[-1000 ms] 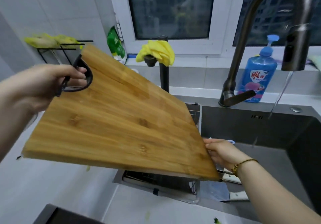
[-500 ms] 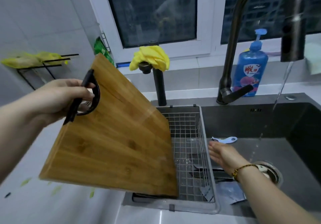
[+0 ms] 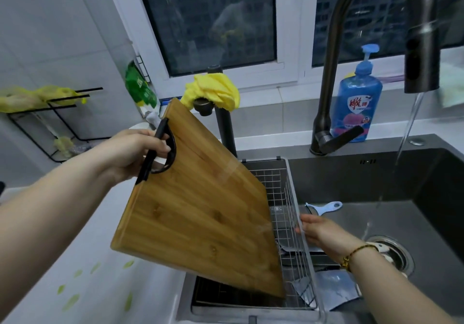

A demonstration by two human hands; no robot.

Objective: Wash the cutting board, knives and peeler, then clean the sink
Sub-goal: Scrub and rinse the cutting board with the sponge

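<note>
We hold the cutting board (image 3: 200,210) tilted over the wire rack (image 3: 288,193) at the left end of the sink (image 3: 364,180); its long axis drops from the black handle (image 3: 165,153) to a low corner above the rack; our left hand (image 3: 128,153) is clenched round that handle; the running water (image 3: 406,127) lies well to the right; our right hand (image 3: 324,233), nearer it, touches the rack's rim with loose fingers and holds nothing.

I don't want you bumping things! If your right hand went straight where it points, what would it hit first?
Probably the wire drain basket, whose side is by the fingertips of the right hand; the cutting board is beyond.
</note>
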